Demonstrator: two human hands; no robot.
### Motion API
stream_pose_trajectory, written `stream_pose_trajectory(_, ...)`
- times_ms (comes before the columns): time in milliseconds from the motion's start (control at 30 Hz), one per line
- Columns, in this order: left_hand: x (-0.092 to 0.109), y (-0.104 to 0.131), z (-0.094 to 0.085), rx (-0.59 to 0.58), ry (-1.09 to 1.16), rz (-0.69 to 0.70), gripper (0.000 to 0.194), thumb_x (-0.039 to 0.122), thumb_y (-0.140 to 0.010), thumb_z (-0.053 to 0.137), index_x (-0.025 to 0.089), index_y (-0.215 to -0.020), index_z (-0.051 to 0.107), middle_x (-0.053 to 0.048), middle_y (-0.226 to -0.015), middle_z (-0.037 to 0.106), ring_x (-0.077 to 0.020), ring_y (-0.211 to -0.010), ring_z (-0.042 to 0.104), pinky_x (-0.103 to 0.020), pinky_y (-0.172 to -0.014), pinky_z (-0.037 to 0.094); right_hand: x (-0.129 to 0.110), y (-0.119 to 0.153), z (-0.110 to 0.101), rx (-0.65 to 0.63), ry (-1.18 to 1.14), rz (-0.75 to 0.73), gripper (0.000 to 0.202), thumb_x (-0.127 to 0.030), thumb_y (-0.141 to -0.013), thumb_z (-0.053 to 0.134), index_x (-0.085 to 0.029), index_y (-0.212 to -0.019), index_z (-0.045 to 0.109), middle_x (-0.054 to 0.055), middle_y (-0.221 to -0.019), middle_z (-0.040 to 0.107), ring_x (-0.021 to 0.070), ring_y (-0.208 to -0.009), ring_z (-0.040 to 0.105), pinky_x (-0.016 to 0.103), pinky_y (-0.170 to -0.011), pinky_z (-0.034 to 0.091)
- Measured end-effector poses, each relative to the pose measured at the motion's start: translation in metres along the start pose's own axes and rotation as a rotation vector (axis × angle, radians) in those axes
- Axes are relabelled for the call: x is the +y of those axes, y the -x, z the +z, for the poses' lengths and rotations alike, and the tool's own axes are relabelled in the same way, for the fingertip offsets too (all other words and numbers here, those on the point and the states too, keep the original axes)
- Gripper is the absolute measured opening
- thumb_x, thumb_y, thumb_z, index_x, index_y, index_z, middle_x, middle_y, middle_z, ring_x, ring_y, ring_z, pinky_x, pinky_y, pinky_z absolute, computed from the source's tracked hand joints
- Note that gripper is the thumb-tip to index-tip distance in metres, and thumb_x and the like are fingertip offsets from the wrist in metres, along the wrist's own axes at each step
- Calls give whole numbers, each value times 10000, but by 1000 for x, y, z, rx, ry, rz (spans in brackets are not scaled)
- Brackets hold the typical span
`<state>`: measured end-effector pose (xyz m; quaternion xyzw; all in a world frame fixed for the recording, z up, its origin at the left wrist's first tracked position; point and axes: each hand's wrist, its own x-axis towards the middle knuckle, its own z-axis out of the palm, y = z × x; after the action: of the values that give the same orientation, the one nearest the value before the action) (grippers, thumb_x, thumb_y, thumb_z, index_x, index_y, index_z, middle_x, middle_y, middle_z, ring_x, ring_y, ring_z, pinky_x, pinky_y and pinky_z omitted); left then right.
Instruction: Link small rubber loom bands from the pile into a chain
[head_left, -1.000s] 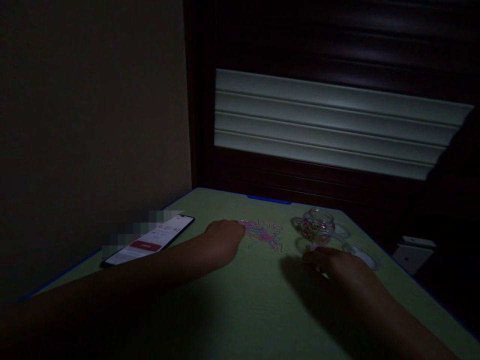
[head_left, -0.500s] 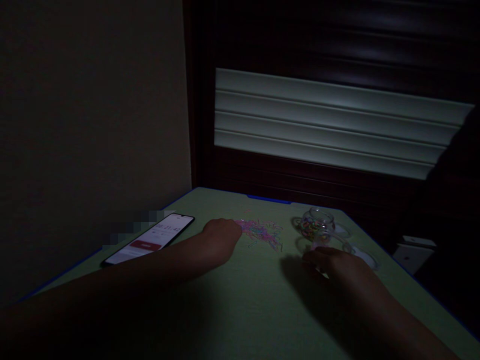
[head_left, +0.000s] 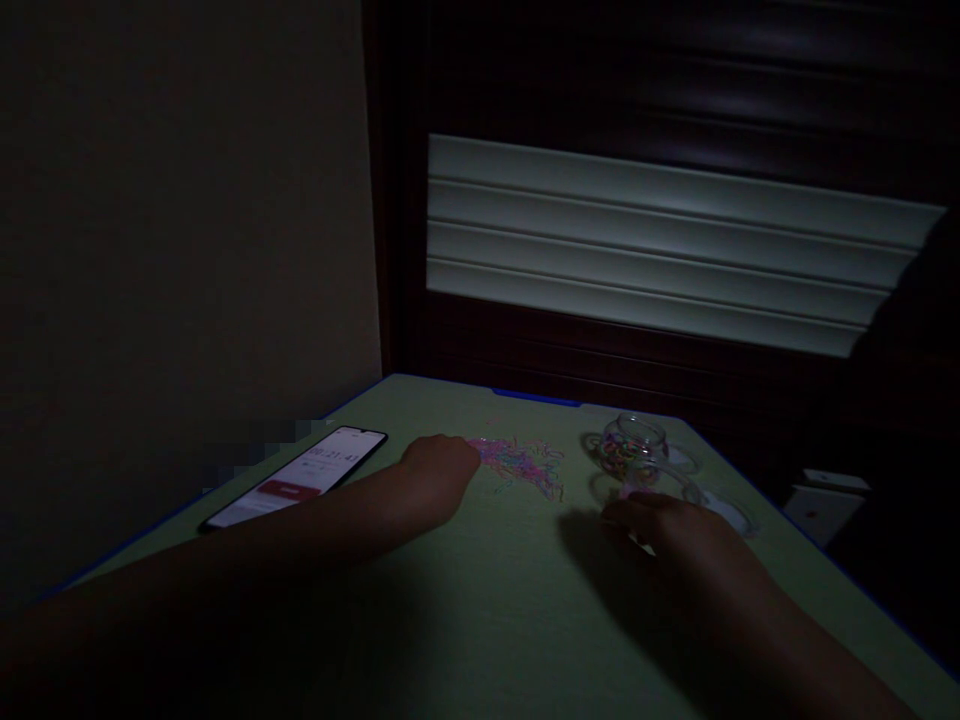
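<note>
- bands [head_left: 523, 468]: thin, small, mostly pink and violet with some blue and green, strewn in a loose, tangled heap on the middle of the pale green table [head_left: 487, 610], between the hands.
- far jar [head_left: 634, 445]: clear, round, open and upright, right of the heap, with multicoloured bands inside.
- near jar [head_left: 666, 482]: clear, just beside the far jar and partly behind the right hand; a little pink shows at its left side.
- left hand [head_left: 442, 478]: back up, fingers curled down at the heap's left edge; grasp hidden. its forearm slants in from lower left, past the phone [head_left: 300, 480].
- right hand [head_left: 671, 530]: fingers bent, partly closed, at the near jar; hold unclear. its forearm rises from lower right.
</note>
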<state>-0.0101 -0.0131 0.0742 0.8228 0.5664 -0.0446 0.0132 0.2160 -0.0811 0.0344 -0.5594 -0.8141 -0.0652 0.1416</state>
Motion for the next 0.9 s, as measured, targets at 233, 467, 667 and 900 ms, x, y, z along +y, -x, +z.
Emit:
stream_pose_trajectory(233,-1,0,0,-10,4,-12,327,123,-856,308,91,-933,624,-170,-960,638,-223,-851,614,-309,-725,461,-2,0,-3,-18,-4,22,184,-179,-790,441,-211,-724,611,31,-734,619,139,-615,576,235,-526,371)
stream_pose_trajectory(467,2,2,-3,-23,-13,-29,327,114,-844,319,87,-904,639,-173,-951,645,-229,-848,618,-301,-720,461,1,0,-2,-20,9,16,206,-182,-805,421,-200,-710,604,41,-740,623,146,-633,585,239,-537,374)
stream_pose_trajectory(667,3,0,-2,-20,-35,-21,321,97,-841,326,78,-948,629,-182,-992,632,-238,-896,606,-296,-735,455,1,-1,-2,-27,-22,13,175,-171,-764,451,-210,-727,617,33,-728,621,143,-605,577,237,-516,369)
stream_pose_trajectory(900,3,1,-1,-17,-75,27,307,76,-837,337,81,-943,625,-176,-996,631,-225,-906,599,-298,-764,446,-1,0,-3,-34,6,22,197,-164,-784,431,-212,-728,614,37,-739,625,150,-619,582,242,-536,382)
